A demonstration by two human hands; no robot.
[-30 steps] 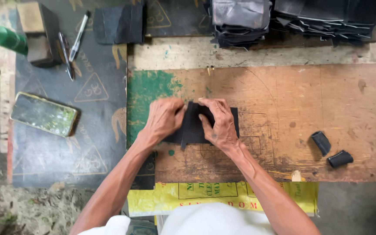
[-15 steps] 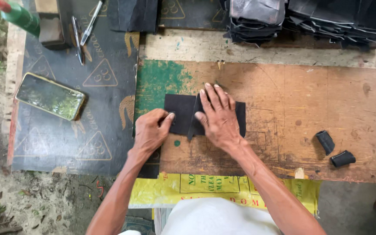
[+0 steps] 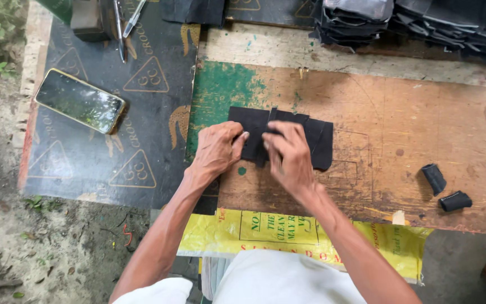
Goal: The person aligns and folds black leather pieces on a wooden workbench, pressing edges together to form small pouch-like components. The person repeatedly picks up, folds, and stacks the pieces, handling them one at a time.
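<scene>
hands (image 3: 254, 155) on black sheet (image 3: 319, 138), phone (image 3: 80, 101) left

Your worn wooden board (image 3: 434, 129), green-stained at its left end, carries the flat black fabric piece (image 3: 316, 138) and two small black rolls (image 3: 445, 191) near its right edge; beside it, your dark printed mat (image 3: 142, 141) bears a phone (image 3: 80, 101) and pens (image 3: 125, 22).

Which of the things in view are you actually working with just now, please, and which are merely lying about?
In hand:
- black piece, flat on the wooden board
- left hand, on its left edge
- right hand, pressing its middle

Lying about:
- phone on the dark mat
- pens
- two small black rolls
- stacks of black material
- yellow sack
</scene>
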